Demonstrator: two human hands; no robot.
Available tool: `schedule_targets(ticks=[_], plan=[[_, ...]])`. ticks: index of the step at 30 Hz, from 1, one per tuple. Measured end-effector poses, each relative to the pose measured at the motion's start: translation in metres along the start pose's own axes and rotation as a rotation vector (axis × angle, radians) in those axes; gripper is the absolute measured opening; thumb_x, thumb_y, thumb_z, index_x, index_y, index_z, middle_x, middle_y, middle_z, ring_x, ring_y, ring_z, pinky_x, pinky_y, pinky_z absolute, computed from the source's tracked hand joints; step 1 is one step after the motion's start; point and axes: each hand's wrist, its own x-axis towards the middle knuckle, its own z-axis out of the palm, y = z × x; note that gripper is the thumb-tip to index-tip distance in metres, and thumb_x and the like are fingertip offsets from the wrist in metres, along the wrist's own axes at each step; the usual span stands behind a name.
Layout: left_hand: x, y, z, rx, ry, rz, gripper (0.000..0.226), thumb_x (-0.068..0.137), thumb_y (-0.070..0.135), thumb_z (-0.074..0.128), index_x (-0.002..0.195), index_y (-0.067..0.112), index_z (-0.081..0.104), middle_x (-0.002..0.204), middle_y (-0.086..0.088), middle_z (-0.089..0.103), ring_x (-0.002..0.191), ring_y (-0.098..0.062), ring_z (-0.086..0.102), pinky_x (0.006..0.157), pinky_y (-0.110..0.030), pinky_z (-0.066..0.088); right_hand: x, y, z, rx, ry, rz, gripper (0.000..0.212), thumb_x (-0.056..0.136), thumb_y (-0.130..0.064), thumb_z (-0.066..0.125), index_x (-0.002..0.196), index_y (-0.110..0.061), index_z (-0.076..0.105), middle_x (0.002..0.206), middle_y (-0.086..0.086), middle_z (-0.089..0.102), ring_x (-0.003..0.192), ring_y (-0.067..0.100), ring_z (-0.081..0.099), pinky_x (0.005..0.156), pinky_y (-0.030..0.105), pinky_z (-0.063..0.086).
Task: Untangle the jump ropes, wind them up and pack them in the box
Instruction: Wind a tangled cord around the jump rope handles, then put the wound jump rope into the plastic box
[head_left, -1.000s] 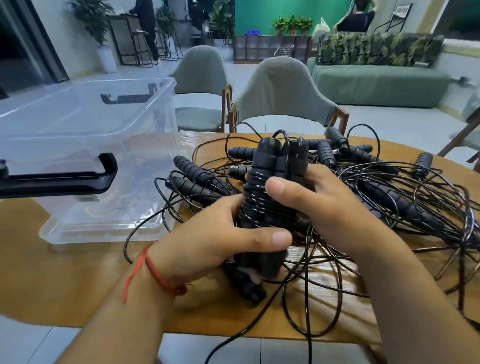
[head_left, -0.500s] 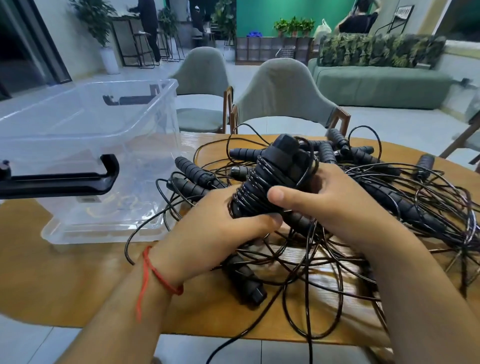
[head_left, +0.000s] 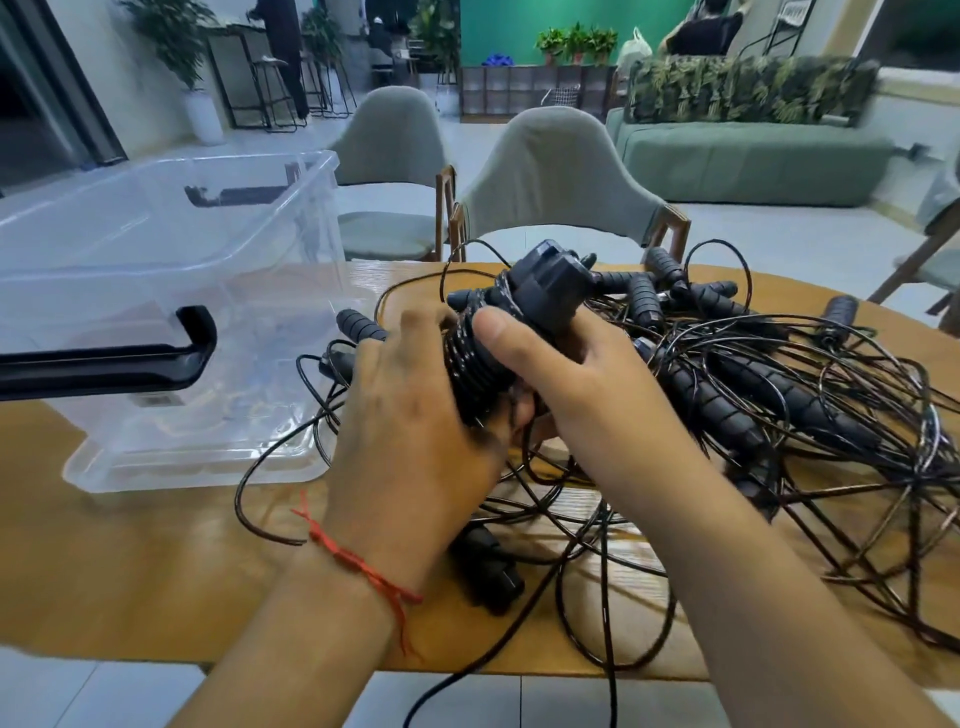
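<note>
A wound jump rope bundle (head_left: 524, 306), black handles with cord coiled round them, is held above the table, tilted with its top end pointing away to the right. My right hand (head_left: 566, 379) grips it from the right, thumb across the coils. My left hand (head_left: 415, 415) wraps its lower end from the left. Behind and to the right lies a tangled heap of black jump ropes (head_left: 769, 395) with several ribbed handles. The clear plastic box (head_left: 171, 249) stands on the left of the table, with black clip handles.
The round wooden table (head_left: 130, 561) carries everything; loose cords hang over its near edge. One more black handle (head_left: 488, 571) lies below my hands. Two grey chairs (head_left: 561, 171) stand behind the table, a green sofa (head_left: 753, 161) farther back.
The bundle has tipped from upright to leaning away to the right. My left hand has slid from its front round to its left side and lower end.
</note>
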Motion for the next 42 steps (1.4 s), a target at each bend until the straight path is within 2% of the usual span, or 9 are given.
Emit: schedule_targets(ticks=[3, 5, 7, 11, 18, 24, 30, 36, 42], plan=[[0.005, -0.004, -0.006, -0.372, -0.271, -0.078, 0.057, 0.087, 0.038, 0.079, 0.132, 0.037, 0.046, 0.107, 0.017, 0.064, 0.101, -0.005, 0.066, 0.083, -0.026, 0.055, 0.004, 0.008, -0.007, 0.074, 0.014, 0.042, 0.025, 0.097, -0.054, 0.068, 0.104, -0.031, 0.074, 0.086, -0.007, 0.074, 0.074, 0.013, 0.066, 0.073, 0.044, 0.056], [0.013, -0.013, -0.014, -0.734, -0.487, -0.192, 0.053, 0.089, 0.044, 0.075, 0.136, 0.038, 0.053, 0.118, 0.007, 0.073, 0.104, -0.015, 0.074, 0.090, -0.041, 0.060, 0.006, 0.011, -0.014, 0.163, 0.003, 0.087, 0.031, 0.097, -0.055, 0.064, 0.104, -0.027, 0.075, 0.091, 0.000, 0.074, 0.075, 0.018, 0.065, 0.068, 0.039, 0.055], [0.018, -0.021, -0.022, -1.009, -0.622, -0.319, 0.053, 0.094, 0.049, 0.065, 0.139, 0.021, 0.059, 0.121, -0.017, 0.072, 0.099, -0.029, 0.075, 0.081, -0.049, 0.060, 0.006, 0.012, -0.019, 0.269, -0.033, 0.124, 0.037, 0.097, -0.056, 0.059, 0.106, -0.023, 0.073, 0.093, 0.009, 0.066, 0.071, 0.017, 0.058, 0.063, 0.032, 0.051], [0.017, -0.026, -0.023, -1.126, -0.777, -0.382, 0.059, 0.099, 0.044, 0.054, 0.132, -0.004, 0.061, 0.110, -0.035, 0.066, 0.071, -0.025, 0.067, 0.055, -0.030, 0.054, 0.004, 0.011, -0.024, 0.359, -0.135, 0.119, 0.043, 0.097, -0.055, 0.058, 0.115, -0.017, 0.068, 0.099, 0.014, 0.065, 0.077, 0.019, 0.059, 0.066, 0.030, 0.050], [0.016, -0.022, -0.021, -0.811, -0.312, -0.211, 0.026, 0.097, 0.027, 0.072, 0.122, 0.022, 0.073, 0.097, -0.006, 0.079, 0.086, -0.022, 0.079, 0.069, -0.040, 0.066, 0.011, 0.014, -0.029, 0.246, -0.038, 0.136, 0.040, 0.105, -0.044, 0.062, 0.130, -0.013, 0.069, 0.120, 0.011, 0.077, 0.097, 0.028, 0.075, 0.083, 0.047, 0.055], [0.010, -0.022, -0.007, -0.334, -0.015, -0.077, 0.037, 0.094, 0.047, 0.075, 0.129, 0.039, 0.068, 0.095, 0.015, 0.074, 0.093, -0.003, 0.070, 0.082, -0.030, 0.060, 0.012, 0.016, -0.005, 0.508, 0.064, 0.208, 0.034, 0.108, -0.030, 0.058, 0.130, -0.009, 0.071, 0.122, 0.011, 0.078, 0.108, 0.023, 0.075, 0.098, 0.042, 0.057], [0.012, -0.033, 0.000, -0.096, 0.165, 0.063, 0.055, 0.088, 0.024, 0.085, 0.139, 0.024, 0.064, 0.117, 0.003, 0.068, 0.106, -0.011, 0.061, 0.094, -0.007, 0.041, 0.008, 0.014, 0.020, 0.726, 0.130, 0.306, 0.035, 0.105, -0.027, 0.063, 0.134, -0.008, 0.068, 0.123, 0.010, 0.078, 0.117, 0.023, 0.074, 0.098, 0.035, 0.060], [-0.001, -0.032, 0.008, -0.012, 0.240, 0.185, 0.058, 0.083, -0.001, 0.083, 0.136, 0.018, 0.069, 0.116, -0.008, 0.057, 0.103, -0.027, 0.060, 0.087, -0.044, 0.056, 0.005, 0.003, 0.033, 0.855, 0.279, 0.346, 0.034, 0.096, -0.031, 0.075, 0.122, -0.008, 0.074, 0.115, 0.012, 0.080, 0.110, 0.024, 0.077, 0.094, 0.034, 0.063], [-0.005, -0.031, -0.016, -0.016, 0.215, 0.278, 0.062, 0.086, 0.011, 0.081, 0.145, 0.015, 0.061, 0.128, -0.011, 0.055, 0.114, -0.026, 0.056, 0.101, -0.037, 0.053, 0.003, -0.012, 0.038, 0.850, 0.281, 0.251, 0.024, 0.094, -0.029, 0.072, 0.107, -0.009, 0.076, 0.103, 0.011, 0.080, 0.098, 0.021, 0.077, 0.090, 0.033, 0.064]])
